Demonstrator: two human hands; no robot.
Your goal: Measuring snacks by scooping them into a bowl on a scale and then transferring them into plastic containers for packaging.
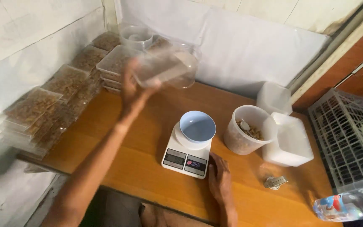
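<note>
My left hand (132, 86) is raised over the back left of the wooden table (118, 159) and grips a clear plastic box (158, 67), blurred by motion. My right hand (219, 176) rests flat on the table, fingers touching the right front edge of a white kitchen scale (186, 157). A light blue bowl (197, 127) sits on the scale and looks empty. To the right of the scale stands a clear round tub (248, 130) with brown food pieces and a spoon inside.
Several clear boxes filled with brown food (66, 82) are stacked along the left wall, more (112, 63) at the back. White plastic containers (288, 145) stand right of the tub. A white crate (349, 138), a plastic bottle (343, 206) and a small metal object (275, 182) lie at right.
</note>
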